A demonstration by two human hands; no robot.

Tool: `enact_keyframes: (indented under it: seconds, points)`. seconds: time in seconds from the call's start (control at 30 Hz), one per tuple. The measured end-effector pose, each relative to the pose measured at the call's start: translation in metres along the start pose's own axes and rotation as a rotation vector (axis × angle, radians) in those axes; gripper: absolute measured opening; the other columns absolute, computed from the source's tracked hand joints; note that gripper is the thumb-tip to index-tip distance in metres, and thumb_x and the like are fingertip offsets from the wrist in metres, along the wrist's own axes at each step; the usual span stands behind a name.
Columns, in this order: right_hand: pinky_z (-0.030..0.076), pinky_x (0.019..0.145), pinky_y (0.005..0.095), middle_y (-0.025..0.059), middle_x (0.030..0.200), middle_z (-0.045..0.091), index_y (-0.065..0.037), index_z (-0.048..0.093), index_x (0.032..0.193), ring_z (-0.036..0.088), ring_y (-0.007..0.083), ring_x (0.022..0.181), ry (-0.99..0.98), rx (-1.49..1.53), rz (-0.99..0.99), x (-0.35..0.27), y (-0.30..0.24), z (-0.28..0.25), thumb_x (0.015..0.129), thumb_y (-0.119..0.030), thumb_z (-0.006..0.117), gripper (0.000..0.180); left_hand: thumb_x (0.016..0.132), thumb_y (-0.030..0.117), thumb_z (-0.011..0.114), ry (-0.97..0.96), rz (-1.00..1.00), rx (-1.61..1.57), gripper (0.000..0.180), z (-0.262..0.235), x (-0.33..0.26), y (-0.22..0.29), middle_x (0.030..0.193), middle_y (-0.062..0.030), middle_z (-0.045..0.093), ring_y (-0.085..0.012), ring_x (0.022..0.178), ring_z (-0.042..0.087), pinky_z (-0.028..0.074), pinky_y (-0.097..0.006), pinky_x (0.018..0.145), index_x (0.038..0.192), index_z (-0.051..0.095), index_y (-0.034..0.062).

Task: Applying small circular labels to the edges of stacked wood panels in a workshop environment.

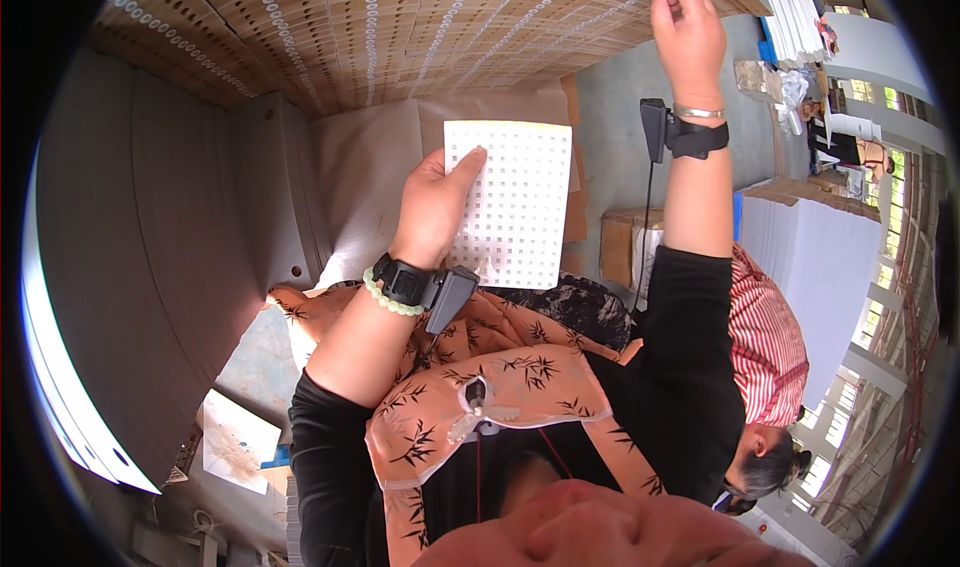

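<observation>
My left hand (436, 205) grips a white sheet of small square printed labels (525, 197) by its left side, with the thumb lying across the front. The sheet is held up in front of my peach apron (530, 377), which has dark leaf prints. Up at the far right, my right hand (690, 35) is raised with its fingers curled in and pressed together. Whatever those fingers may hold is too small or hidden to make out. That hand is beside the right end of stacked brown boards (400, 37), whose edges show rows of holes and white round marks.
Tall grey panels (130, 227) stand close on the left. At the right, a person in a red-striped shirt (765, 337) bends beside a large white stack (800, 247). A cardboard box (620, 247) sits on the floor, and another person (872, 155) is farther off.
</observation>
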State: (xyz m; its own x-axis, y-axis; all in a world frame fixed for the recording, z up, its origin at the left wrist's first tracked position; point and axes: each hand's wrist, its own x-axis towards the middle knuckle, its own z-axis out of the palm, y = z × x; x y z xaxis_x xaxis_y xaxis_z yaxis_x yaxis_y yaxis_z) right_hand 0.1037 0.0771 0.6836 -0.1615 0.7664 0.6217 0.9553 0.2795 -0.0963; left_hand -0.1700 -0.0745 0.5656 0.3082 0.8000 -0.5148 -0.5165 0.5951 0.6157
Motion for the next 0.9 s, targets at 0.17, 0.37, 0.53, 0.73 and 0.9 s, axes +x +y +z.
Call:
enact_keyframes:
  seconds: [0.17,0.37,0.53,0.73,0.9]
  points:
    - [0.047,0.059,0.0239,-0.0002,0.073,0.064,-0.005,0.066,0.083,0.055,0.0087,0.060,0.121,0.004,0.147,-0.002,0.011,0.002,0.078,-0.026,0.079,0.026,0.095,0.017,0.060,-0.001,0.009,0.018,0.021,0.002,0.000,-0.002,0.092,-0.0081,0.070,-0.0103,0.077,0.064,0.051,-0.025,0.069,0.100,0.063,-0.0034]
    - [0.041,0.055,0.0199,-0.0042,0.063,0.058,-0.002,0.066,0.075,0.049,0.0039,0.058,0.002,0.193,0.361,0.000,0.031,-0.005,0.078,-0.031,0.080,0.033,0.095,0.017,0.061,0.016,0.007,0.013,0.022,0.008,0.001,-0.003,0.093,-0.0081,0.070,-0.0100,0.077,0.064,0.051,-0.024,0.069,0.102,0.063,-0.0037]
    - [0.044,0.059,0.0208,-0.0035,0.073,0.060,-0.003,0.065,0.084,0.053,0.0050,0.062,0.008,0.287,0.480,-0.014,0.034,-0.024,0.083,-0.022,0.075,0.021,0.095,0.017,0.061,-0.019,0.040,-0.005,0.022,0.009,0.001,0.000,0.094,-0.0083,0.070,-0.0096,0.078,0.064,0.051,-0.024,0.070,0.103,0.063,-0.0034]
    - [0.049,0.082,0.0233,0.0023,0.106,0.062,-0.002,0.058,0.114,0.059,0.0089,0.091,-0.636,1.175,0.665,-0.131,-0.055,-0.035,0.088,-0.009,0.068,0.029,0.095,0.018,0.062,-0.067,0.140,-0.050,0.023,0.008,-0.007,-0.003,0.095,-0.0071,0.070,-0.0091,0.080,0.063,0.050,-0.024,0.072,0.105,0.063,-0.0024]
    - [0.048,0.089,0.0269,0.0044,0.114,0.062,0.001,0.053,0.123,0.059,0.0130,0.103,-0.589,1.279,0.737,-0.180,-0.083,-0.041,0.090,-0.002,0.062,0.034,0.095,0.019,0.062,-0.187,0.033,0.071,0.025,0.016,-0.010,-0.005,0.095,-0.0061,0.069,-0.0083,0.080,0.063,0.050,-0.024,0.073,0.106,0.063,-0.0023]
